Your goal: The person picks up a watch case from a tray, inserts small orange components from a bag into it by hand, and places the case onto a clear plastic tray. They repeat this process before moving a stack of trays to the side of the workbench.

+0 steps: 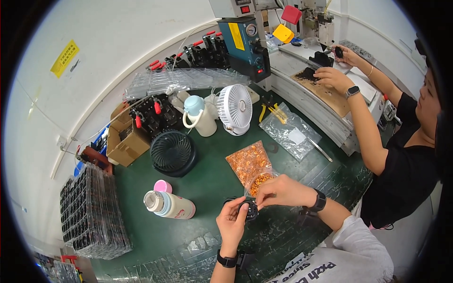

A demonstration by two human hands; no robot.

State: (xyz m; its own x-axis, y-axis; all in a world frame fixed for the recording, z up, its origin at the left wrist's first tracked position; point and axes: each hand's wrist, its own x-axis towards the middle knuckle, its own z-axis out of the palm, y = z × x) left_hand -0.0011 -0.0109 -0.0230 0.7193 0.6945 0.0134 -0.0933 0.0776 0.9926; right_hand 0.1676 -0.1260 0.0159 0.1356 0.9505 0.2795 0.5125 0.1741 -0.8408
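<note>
My left hand [231, 221] cups a small round black part [250, 210] just above the green table mat [207, 179]. My right hand [281, 191] comes from the right with its fingertips pinched on the top edge of the same black part. Whether it holds a small orange piece is too small to tell. Just beyond my right hand lies an open clear bag of small orange parts [250, 165].
A bottle [170, 205] lies on its side beside a pink cap [163, 186]. Behind stand a black fan [173, 152], a white fan [235, 108], a pale jug [200, 115], a cardboard box [125, 141] and plastic trays [92, 212]. A co-worker's hands [332, 75] work at a machine on the right.
</note>
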